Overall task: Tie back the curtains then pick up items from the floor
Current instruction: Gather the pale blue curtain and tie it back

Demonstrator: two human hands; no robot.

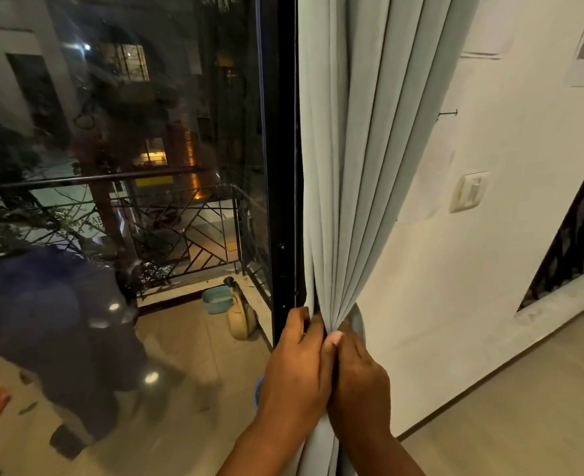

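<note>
The pale grey-green pleated fabric curtain (355,166) hangs just to the right of the black metal door frame (283,166), its long axis running straight up and down. Its folds fan wide above and narrow to a tight bunch at the point where the person holds it, right beside the lower part of that frame. Both hands meet on this bunch. The left hand (295,369) sits on the frame side with its fingers curled round the gathered cloth, and the right hand (359,376) presses in from the wall side, thumb and fingers pinching the same gather, so each grip is closed on the fabric and the two hands touch. Below the hands the curtain drops on as a narrow strip between the forearms.

The tie-back step looks to be in hand. A band of the same cloth seems to curve behind the bunch on the right hand's side (whether it is a tie cannot be told), which would make that hand the nearer one.
</note>
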